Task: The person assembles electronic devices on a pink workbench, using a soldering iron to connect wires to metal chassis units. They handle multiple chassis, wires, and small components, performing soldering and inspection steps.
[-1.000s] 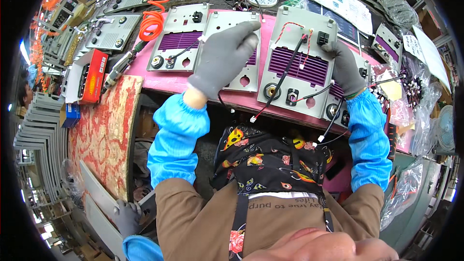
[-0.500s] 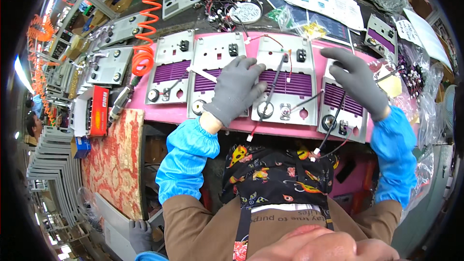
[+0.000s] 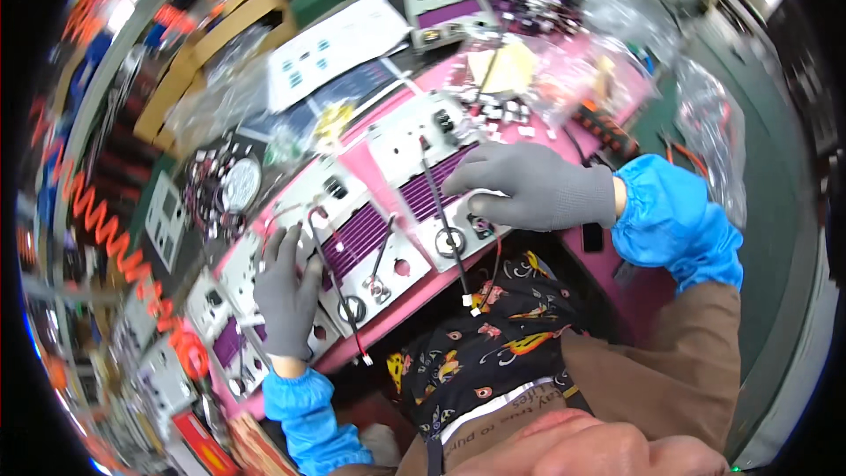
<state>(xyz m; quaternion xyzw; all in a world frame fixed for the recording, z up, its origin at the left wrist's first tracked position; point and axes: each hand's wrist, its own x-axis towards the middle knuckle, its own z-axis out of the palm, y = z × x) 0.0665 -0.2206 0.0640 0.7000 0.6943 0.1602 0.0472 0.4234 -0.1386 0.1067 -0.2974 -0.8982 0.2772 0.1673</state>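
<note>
Grey metal panels with purple slatted grilles lie in a row, each carrying a black switch and cables. My left hand, in a grey glove, rests over a panel left of the middle, fingers apart, with nothing visible in it. Just right of it lies another panel with a black cable that ends in a small white plug. My right hand, also gloved, reaches over the grille of the rightmost panel, thumb and fingers parted. Beside its fingertips a black cable crosses that panel.
Pink sheeting covers the bench under the panels. Behind are paper sheets, a wire bundle, plastic bags and a further panel. Small white connectors lie beyond my right hand. An orange coiled hose hangs at left.
The view has swung to the right, so the panels appear tilted and further left. My right hand has come down from the rightmost panel's upper end to its grille; my left stays over the same panel.
</note>
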